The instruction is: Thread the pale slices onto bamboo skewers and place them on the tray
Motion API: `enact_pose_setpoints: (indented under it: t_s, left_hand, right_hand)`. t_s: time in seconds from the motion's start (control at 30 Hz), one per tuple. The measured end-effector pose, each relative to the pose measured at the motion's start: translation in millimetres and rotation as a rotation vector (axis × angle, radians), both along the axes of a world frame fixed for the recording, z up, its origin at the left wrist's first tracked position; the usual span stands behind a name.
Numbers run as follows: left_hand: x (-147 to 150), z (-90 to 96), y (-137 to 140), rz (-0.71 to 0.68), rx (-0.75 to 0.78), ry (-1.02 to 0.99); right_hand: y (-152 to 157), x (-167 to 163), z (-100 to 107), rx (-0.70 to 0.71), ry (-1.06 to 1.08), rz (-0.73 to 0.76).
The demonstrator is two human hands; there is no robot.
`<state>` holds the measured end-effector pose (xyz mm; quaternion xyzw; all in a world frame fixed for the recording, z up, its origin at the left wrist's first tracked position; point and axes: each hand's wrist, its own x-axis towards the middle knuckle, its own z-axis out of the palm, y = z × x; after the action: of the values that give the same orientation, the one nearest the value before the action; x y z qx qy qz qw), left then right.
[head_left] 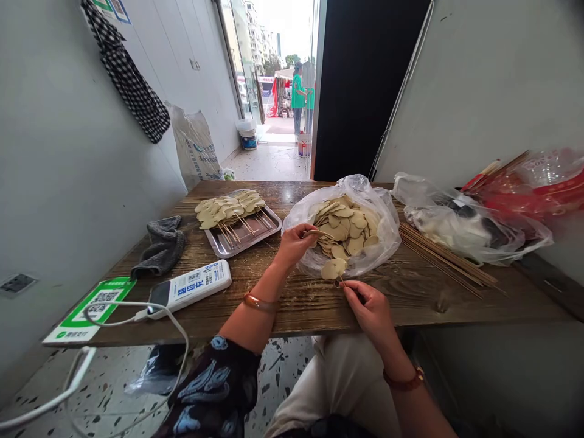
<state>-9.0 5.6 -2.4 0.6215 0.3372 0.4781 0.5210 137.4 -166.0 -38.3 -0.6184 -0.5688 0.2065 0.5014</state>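
My left hand [295, 244] is closed on a thin, pale beige slice [322, 233] at the near left rim of a clear plastic bag [387, 207]. Inside the bag lies a heap of similar flat slices [349, 222]. Lower and to the right, my right hand [367, 304] pinches a thin wooden skewer [340, 280], which has pale slices [334, 268] threaded on its upper end. To the left, a metal tray [249, 241] bears several loaded skewers [228, 208], their bare sticks pointing toward me.
Bare wooden skewers [447, 258] lie right of the bag, beside another plastic bag [474, 228]. A white power bank [196, 286] with a cable, a green QR card [93, 307] and a dark grey cloth [159, 246] occupy the table's left. Beyond the doorway stands a person in green [298, 91].
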Motion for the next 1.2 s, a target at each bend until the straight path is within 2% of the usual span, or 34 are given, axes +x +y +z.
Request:
enact_pose_setpoints:
  t_s: [0.3, 0.7, 0.97, 1.2]
  left_hand:
    - [2, -1.0, -1, -0.061, -0.022, 0.011]
    - [2, 3.3, -4, -0.134, -0.373, -0.274]
    - [1, 2.4, -5, -0.146, -0.410, -0.335]
    - [5, 2.2, -9, -0.176, -0.412, -0.312]
  right_hand:
    - [2, -1, 0, 0.034, -0.001, -0.022]
    - [-5, -1, 3, 0.057, -0.028, 0.009]
    - [-4, -1, -1, 0.063, -0.039, 0.023]
    - [-4, -1, -3, 0.074, -0.055, 0.009]
